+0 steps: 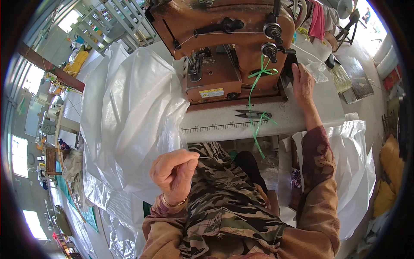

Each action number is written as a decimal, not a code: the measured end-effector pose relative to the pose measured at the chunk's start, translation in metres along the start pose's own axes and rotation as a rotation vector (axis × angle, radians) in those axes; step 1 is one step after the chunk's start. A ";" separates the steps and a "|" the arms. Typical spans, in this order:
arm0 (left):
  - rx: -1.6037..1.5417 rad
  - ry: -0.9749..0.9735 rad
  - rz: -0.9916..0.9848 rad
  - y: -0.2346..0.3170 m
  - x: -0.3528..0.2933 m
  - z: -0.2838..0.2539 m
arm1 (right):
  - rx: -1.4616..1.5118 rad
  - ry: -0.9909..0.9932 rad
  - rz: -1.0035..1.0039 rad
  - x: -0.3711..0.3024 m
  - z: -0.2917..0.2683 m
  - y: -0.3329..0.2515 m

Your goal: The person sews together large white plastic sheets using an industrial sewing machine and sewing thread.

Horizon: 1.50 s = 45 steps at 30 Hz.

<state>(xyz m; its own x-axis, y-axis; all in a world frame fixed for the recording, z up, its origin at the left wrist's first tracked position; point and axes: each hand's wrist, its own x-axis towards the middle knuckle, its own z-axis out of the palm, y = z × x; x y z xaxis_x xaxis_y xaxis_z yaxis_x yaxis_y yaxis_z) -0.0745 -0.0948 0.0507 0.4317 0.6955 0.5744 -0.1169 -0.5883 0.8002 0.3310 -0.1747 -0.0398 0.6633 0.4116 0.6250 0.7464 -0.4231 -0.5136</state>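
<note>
A brown industrial sewing machine (pixel 271 90) stands on a pale worktable. At its right end my right hand (pixel 304 84) rests on the dark handwheel (pixel 290 64), fingers curled against it and partly hidden. In front of the machine, at my lap, my left hand (pixel 174 172) is closed in a pinch; what it holds, if anything, is too small to see. White thread (pixel 172 77) hangs from the machine's left end past the needle area (pixel 196 69). Beside my left hand lies a large heap of white plastic sheeting (pixel 129 108).
Thread snips (pixel 254 114) lie near the table's front edge, above a printed ruler (pixel 228 127). Green ribbon (pixel 261 73) is tied to the machine and dangles over the edge. More white sheeting (pixel 355 172) hangs at the right. A camouflage apron (pixel 228 194) covers my lap.
</note>
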 end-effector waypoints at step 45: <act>-0.067 0.166 0.122 -0.011 0.008 0.023 | -0.081 0.228 -0.158 0.002 -0.041 -0.043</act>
<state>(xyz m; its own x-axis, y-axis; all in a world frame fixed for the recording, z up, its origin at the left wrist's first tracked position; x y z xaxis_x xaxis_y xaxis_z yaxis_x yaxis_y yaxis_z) -0.0496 -0.0924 0.0425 0.2577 0.6830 0.6835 -0.2210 -0.6470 0.7298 0.2980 -0.1889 0.0071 0.5033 0.2895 0.8142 0.8269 -0.4350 -0.3565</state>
